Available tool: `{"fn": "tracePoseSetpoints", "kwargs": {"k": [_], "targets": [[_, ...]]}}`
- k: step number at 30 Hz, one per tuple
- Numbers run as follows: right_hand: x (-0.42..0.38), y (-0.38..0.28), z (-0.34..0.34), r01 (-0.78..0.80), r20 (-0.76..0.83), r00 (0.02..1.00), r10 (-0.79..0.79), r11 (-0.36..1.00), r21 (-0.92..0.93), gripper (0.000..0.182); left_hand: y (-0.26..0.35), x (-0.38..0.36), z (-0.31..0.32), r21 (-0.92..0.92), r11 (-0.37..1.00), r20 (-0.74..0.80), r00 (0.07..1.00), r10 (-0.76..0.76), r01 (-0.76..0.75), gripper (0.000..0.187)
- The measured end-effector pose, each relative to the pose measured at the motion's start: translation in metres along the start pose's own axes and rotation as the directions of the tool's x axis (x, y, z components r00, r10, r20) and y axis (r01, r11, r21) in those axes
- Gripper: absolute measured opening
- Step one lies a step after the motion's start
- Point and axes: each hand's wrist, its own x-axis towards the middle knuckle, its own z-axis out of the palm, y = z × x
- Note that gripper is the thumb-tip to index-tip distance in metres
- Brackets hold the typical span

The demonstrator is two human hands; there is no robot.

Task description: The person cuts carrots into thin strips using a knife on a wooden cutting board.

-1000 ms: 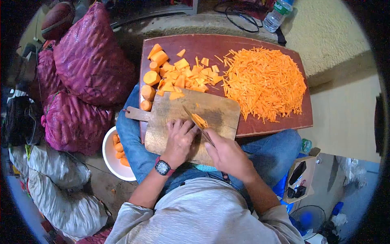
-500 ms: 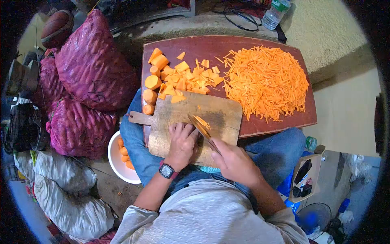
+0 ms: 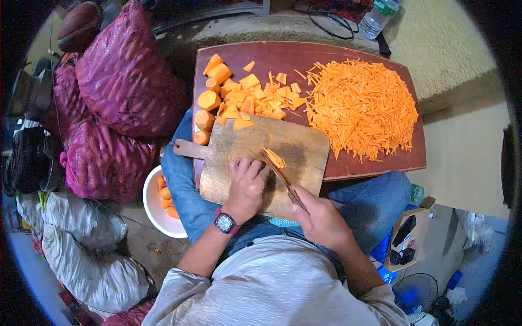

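My right hand (image 3: 321,217) grips the handle of a knife (image 3: 280,175), its blade resting over the wooden cutting board (image 3: 228,179). On the board, my left hand (image 3: 247,187) is closed, fingertips curled down beside the blade; what lies under them is hidden. Thin carrot strips (image 3: 275,158) lie just right of the blade. Beyond the board, on the red table (image 3: 353,170), are carrot slices (image 3: 255,98) and thick carrot chunks (image 3: 209,100) at the left. A large heap of shredded carrot (image 3: 361,108) covers the right side.
A white bowl (image 3: 154,209) with carrots stands on the floor left of my leg. Purple mesh sacks (image 3: 130,81) and white sacks (image 3: 92,266) fill the left. A plastic bottle (image 3: 375,22) stands behind the table. An open box (image 3: 410,233) and a fan (image 3: 418,290) are at lower right.
The view has shifted slightly. The knife blade is now closer to my left hand's fingertips and stands steeper, with my right hand a little lower relative to the board.
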Motion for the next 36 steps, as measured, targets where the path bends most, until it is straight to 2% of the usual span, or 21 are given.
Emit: {"fn": "tracePoseSetpoints", "kwargs": {"k": [2,4,8,10,14,20,22,26,29,31,34,36], "targets": [[0.016,0.000,0.001,0.004,-0.010,1.000,-0.004,1.000,-0.024,0.033,0.001,0.002,-0.002,-0.003,1.000,-0.012,1.000,0.011,-0.011,0.042],[0.037,-0.006,-0.001,-0.048,0.083,0.995,0.051,0.998,-0.039,0.042,0.004,0.002,-0.003,-0.003,1.000,-0.025,0.999,0.021,-0.021,0.042],[0.012,-0.009,-0.005,-0.008,0.048,0.999,0.008,1.000,-0.012,0.041,0.001,0.002,-0.001,0.017,1.000,-0.046,0.999,0.027,-0.026,0.041],[-0.002,-0.009,-0.007,-0.057,0.042,0.997,0.057,0.998,-0.004,0.034,0.003,-0.001,0.000,0.021,1.000,-0.043,0.999,0.013,-0.012,0.041],[0.023,-0.004,0.000,-0.019,0.025,0.999,0.020,0.999,-0.041,0.038,0.005,0.001,-0.001,0.003,1.000,-0.029,1.000,-0.003,0.003,0.041],[0.005,-0.006,-0.009,-0.012,0.046,0.999,0.009,0.997,0.072,0.037,0.004,0.001,-0.001,0.005,1.000,-0.044,0.999,0.005,-0.004,0.041],[0.002,0.001,0.000,0.001,-0.038,0.999,0.001,0.998,0.056,0.037,0.004,-0.002,0.001,0.020,1.000,-0.042,0.999,0.005,-0.004,0.041],[0.027,-0.005,0.001,-0.012,0.006,1.000,0.012,1.000,-0.009,0.037,0.005,0.000,0.000,0.002,1.000,-0.053,0.999,0.012,-0.012,0.044],[0.018,-0.009,-0.008,-0.040,0.071,0.997,0.034,0.995,0.086,0.036,0.003,0.001,-0.002,0.004,1.000,-0.044,0.999,0.018,-0.018,0.047],[0.002,-0.005,-0.003,-0.049,0.004,0.999,0.049,0.998,0.040,0.030,0.003,-0.001,-0.001,0.003,1.000,-0.034,0.999,0.009,-0.009,0.049],[0.017,-0.006,0.004,-0.003,-0.025,1.000,0.004,0.999,0.047,0.032,0.003,0.000,0.000,-0.005,1.000,-0.028,1.000,0.013,-0.013,0.054],[0.022,-0.016,-0.002,-0.027,0.001,1.000,0.027,0.999,0.042,0.032,0.001,0.000,0.002,0.020,0.999,-0.069,0.997,0.044,-0.043,0.056]]}}
